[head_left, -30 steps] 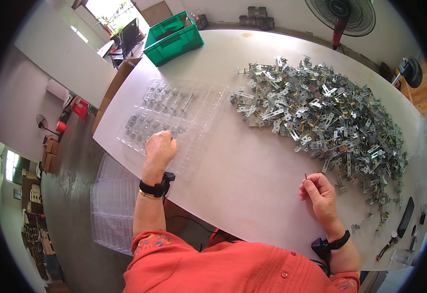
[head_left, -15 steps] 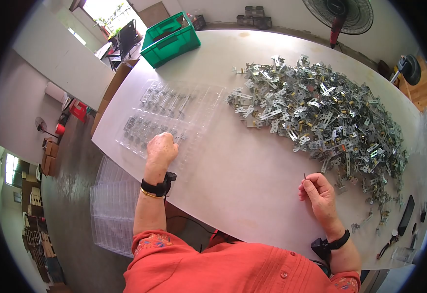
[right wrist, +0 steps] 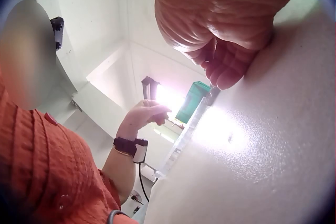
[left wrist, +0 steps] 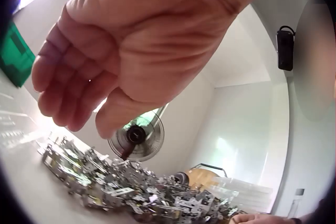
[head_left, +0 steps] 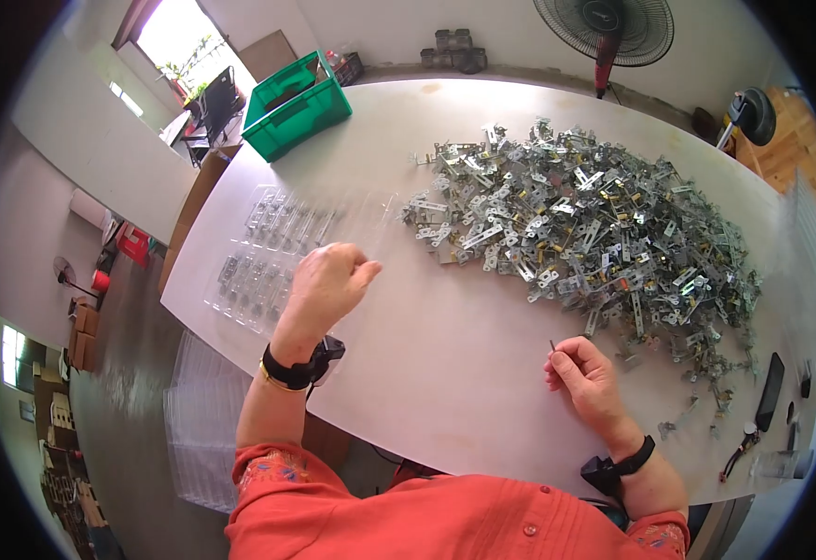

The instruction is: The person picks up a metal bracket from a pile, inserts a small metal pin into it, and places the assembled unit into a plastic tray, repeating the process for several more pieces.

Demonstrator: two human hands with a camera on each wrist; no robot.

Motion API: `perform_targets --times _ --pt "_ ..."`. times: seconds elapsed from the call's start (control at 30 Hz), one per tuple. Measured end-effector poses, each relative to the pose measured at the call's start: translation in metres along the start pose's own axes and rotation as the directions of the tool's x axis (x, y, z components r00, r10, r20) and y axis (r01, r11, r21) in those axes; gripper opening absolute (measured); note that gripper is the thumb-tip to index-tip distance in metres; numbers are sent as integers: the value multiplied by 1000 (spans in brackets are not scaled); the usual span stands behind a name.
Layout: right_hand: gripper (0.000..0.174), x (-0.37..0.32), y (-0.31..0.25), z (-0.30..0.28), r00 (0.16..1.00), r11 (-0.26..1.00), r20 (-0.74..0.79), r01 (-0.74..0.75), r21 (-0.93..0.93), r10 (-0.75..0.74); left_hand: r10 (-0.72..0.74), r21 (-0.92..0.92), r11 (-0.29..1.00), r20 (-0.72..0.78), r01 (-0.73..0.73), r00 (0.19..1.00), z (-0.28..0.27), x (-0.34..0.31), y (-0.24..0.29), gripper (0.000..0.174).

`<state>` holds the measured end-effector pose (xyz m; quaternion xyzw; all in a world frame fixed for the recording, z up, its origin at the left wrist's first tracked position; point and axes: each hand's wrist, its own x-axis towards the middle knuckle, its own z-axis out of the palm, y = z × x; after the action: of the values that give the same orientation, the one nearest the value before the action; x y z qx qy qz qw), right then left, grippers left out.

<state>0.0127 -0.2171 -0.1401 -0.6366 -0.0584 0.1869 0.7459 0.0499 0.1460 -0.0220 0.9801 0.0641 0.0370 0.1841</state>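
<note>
My left hand [head_left: 327,287] hovers beside and over the near right part of a clear plastic tray [head_left: 370,210]. Its fingers are loosely bent, and the palm [left wrist: 157,40] shows nothing held in the left wrist view. Rows of small metal parts [head_left: 286,219] sit in the tray's compartments. Just left of the big heap of metal brackets [head_left: 576,224], my right hand [head_left: 587,381] pinches a thin dark pin-like piece [head_left: 551,344] between thumb and forefinger, its tip sticking up. The right wrist view shows that hand [right wrist: 226,29] low by the white tabletop, fingers curled.
A green crate [head_left: 296,112] stands at the table's far left corner. Stacked clear trays [head_left: 202,420] are below the left edge. At the right edge lie a black phone-like object [head_left: 770,390] and a clear cup [head_left: 781,464]. A fan [head_left: 608,28] stands behind the table.
My left hand has risen off the tray and moved right, its fingers loosening. The right hand keeps its pinch on the pin-like piece. The head view has shifted slightly.
</note>
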Motion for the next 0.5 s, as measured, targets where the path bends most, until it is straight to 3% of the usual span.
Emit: perform_targets --times 0.03,0.1,0.2,0.23,0.3,0.5 --pt "11 0 -1 0 1000 1000 6 1 1 -1 6 0 1000 -1 -6 1000 4 6 6 27" --pt "11 0 -1 0 1000 1000 5 4 0 -4 194 -99 975 -56 -199 979 17 20 12 24" --pt "11 -1 -1 0 1000 1000 4 1 -3 -1 241 -153 955 -102 -254 965 41 43 12 24" --pt "10 -1 -2 0 1000 1000 7 -5 -5 5 247 -154 953 -103 -261 963 50 50 11 24" --pt "10 -1 -2 -1 1000 1000 2 -7 -14 7 190 41 982 -135 -186 973 66 61 8 24" --pt "9 -1 -4 -1 1000 999 -3 -28 -28 28 160 100 983 -87 -151 983 85 74 8 22"
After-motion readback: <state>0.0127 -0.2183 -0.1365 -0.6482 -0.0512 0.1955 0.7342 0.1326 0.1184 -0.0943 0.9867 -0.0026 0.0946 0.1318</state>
